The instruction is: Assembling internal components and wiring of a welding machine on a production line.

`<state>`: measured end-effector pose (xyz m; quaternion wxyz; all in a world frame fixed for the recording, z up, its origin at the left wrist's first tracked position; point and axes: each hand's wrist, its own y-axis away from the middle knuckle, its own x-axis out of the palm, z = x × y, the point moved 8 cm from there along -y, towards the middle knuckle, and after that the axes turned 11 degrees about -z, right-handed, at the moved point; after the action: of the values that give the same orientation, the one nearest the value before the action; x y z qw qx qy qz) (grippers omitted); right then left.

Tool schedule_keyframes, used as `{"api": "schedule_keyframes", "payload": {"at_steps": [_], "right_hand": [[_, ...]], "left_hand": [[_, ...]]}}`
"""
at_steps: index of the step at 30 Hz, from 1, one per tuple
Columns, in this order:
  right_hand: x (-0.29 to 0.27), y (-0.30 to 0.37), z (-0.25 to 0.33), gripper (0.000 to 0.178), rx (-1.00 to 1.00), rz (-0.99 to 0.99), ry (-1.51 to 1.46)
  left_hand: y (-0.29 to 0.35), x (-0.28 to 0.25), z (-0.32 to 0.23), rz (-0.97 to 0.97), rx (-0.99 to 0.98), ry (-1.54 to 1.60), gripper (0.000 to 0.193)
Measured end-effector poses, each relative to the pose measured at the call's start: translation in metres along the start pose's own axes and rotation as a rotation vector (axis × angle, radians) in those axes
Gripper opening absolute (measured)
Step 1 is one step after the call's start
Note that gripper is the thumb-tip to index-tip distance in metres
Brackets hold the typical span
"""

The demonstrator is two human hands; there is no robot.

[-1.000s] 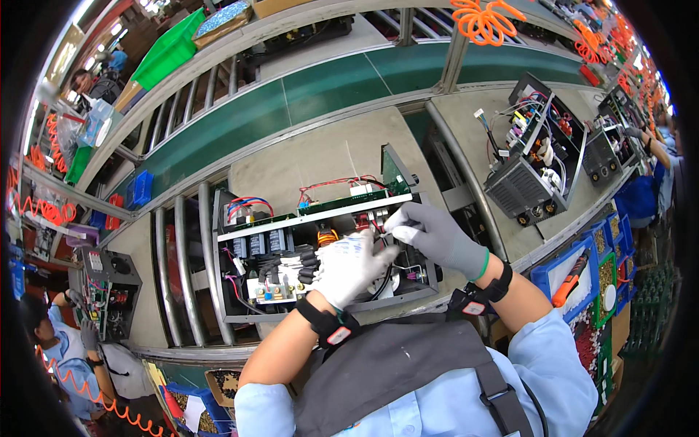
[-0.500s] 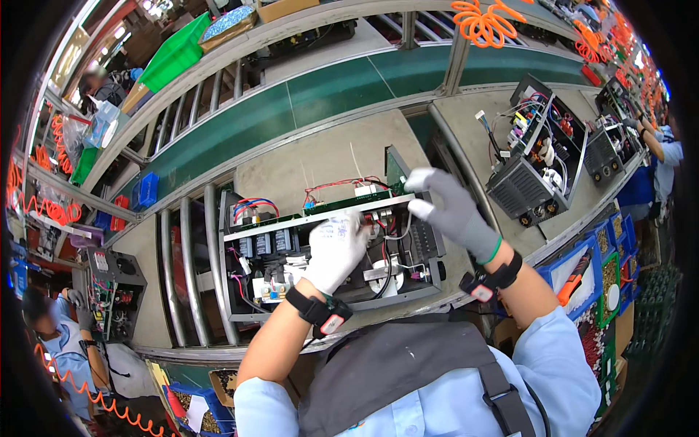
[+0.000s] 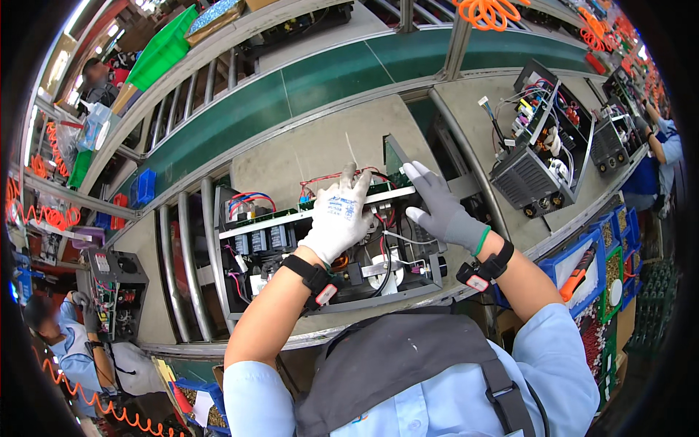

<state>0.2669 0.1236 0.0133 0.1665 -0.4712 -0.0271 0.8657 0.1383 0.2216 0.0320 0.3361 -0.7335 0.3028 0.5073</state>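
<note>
An open metal chassis (image 3: 408,296) full of wires and electronic parts lies on the bench in front of me. A pale metal bar (image 3: 389,196) runs lengthwise over it, alongside a green circuit board (image 3: 280,218). My left hand (image 3: 337,220), in a white glove, lies across the bar with its fingers stretched toward the far side. In a grey glove, my right hand (image 3: 444,215) has its fingers extended beside the bar's right end, near an upright panel (image 3: 395,154). Both gloves hide part of the wiring; contact at the right fingertips is unclear.
Steel rollers (image 3: 191,266) lie left of the chassis. Another open unit (image 3: 535,178) stands on the right bench. Blue parts bins (image 3: 575,273) are at lower right, one with an orange-handled tool (image 3: 577,275). Co-workers' arms (image 3: 657,146) show at both sides.
My left hand has gone from inside the chassis up onto the bar, its fingers now extended. My right hand has come slightly down, its fingers straighter.
</note>
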Motion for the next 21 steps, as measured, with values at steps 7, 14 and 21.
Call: {"api": "schedule_keyframes", "payload": {"at_steps": [7,14,21], "right_hand": [[0.002,0.004,0.001,0.075,-0.037,-0.033,-0.012],[0.000,-0.002,-0.016,0.081,-0.130,-0.043,-0.180],[-0.007,0.099,0.000,0.117,0.029,0.169,-0.548]], "left_hand": [[0.003,-0.002,-0.001,-0.005,0.020,0.012,0.078],[-0.006,0.007,-0.005,0.023,0.024,-0.007,0.078],[0.038,-0.050,-0.001,-0.224,0.018,-0.098,0.076]]}}
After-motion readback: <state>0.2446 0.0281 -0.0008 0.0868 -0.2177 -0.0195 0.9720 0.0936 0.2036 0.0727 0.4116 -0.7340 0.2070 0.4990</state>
